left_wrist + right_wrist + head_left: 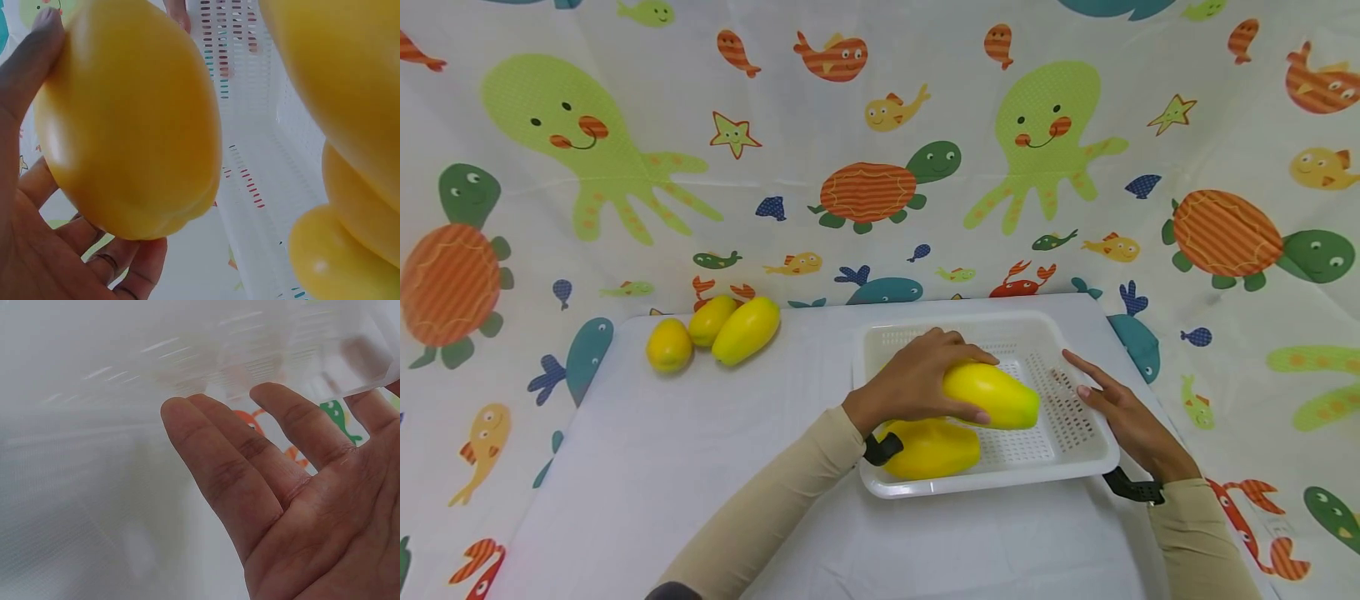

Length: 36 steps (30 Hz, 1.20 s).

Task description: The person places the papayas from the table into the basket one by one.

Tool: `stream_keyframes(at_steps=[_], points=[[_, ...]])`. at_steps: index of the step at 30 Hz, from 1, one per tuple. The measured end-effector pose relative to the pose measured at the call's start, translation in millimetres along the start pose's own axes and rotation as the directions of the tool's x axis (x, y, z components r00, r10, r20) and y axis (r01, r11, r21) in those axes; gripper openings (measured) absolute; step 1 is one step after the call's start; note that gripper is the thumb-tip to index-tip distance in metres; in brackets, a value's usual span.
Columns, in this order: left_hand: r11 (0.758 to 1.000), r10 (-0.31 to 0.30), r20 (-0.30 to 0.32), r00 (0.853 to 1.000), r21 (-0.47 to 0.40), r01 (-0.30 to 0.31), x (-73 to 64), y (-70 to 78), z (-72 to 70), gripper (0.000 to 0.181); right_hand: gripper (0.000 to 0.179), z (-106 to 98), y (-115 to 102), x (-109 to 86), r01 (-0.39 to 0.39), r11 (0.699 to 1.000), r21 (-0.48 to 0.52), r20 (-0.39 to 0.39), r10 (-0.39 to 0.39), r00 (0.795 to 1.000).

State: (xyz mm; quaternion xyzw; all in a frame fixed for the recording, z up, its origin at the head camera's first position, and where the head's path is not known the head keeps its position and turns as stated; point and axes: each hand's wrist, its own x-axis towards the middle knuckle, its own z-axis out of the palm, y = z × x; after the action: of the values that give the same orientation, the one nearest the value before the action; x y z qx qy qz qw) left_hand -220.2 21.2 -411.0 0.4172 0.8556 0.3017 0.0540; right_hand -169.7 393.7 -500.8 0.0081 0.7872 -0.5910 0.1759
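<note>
A yellow papaya (996, 396) with a greenish tip is gripped in my left hand (921, 379), above the white perforated basket (985, 483). The left wrist view shows the held papaya (131, 119) close up, with the thumb along one side and the fingers curled about the other. Another yellow papaya (928, 450) lies in the basket, partly hidden by my left wrist. My right hand (1123, 417) is at the basket's right rim. In the right wrist view, its fingers (219, 469) are fairly straight against the pale basket wall.
At the back left of the white-covered table (730, 442) sit a long yellow fruit (747, 331) and two rounder ones, one of them a yellow fruit (669, 346). Behind the table hangs a sea-animal cloth (685, 75). Additional yellow fruit (337, 256) shows in the left wrist view.
</note>
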Motion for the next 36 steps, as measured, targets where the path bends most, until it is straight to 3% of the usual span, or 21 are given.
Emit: stream_keyframes(at_steps=[7, 12, 19, 29, 36], points=[[0.999, -0.019, 0.041, 0.999, 0.035, 0.018, 8.5, 0.0, 4.6, 0.073, 0.064, -1.0, 0.0, -0.1, 0.002, 1.0, -0.001, 0.004, -0.002, 1.0], [0.995, -0.077, 0.067, 0.995, 0.061, 0.073, 16.8, -3.8, 7.6, 0.073, 0.063, -1.2, 0.1, -0.1, 0.004, 1.0, 0.005, 0.008, -0.004, 1.0], [0.983, -0.173, 0.03, 0.985, 0.072, 0.17, 30.3, -14.5, 10.7, 0.072, 0.063, -1.7, 0.4, -0.5, -0.002, 1.0, 0.006, 0.008, 0.002, 1.0], [0.976, -0.204, 0.006, 0.979, 0.073, 0.203, 46.0, -27.9, 17.0, 0.073, 0.063, -1.3, -0.5, -1.1, -0.011, 1.0, 0.006, 0.002, 0.011, 1.0], [0.965, -0.252, -0.019, 0.968, 0.074, 0.253, 55.0, -29.4, 20.7, 0.073, 0.063, -1.0, 1.0, -0.2, -0.012, 1.0, 0.012, 0.001, 0.012, 1.0]])
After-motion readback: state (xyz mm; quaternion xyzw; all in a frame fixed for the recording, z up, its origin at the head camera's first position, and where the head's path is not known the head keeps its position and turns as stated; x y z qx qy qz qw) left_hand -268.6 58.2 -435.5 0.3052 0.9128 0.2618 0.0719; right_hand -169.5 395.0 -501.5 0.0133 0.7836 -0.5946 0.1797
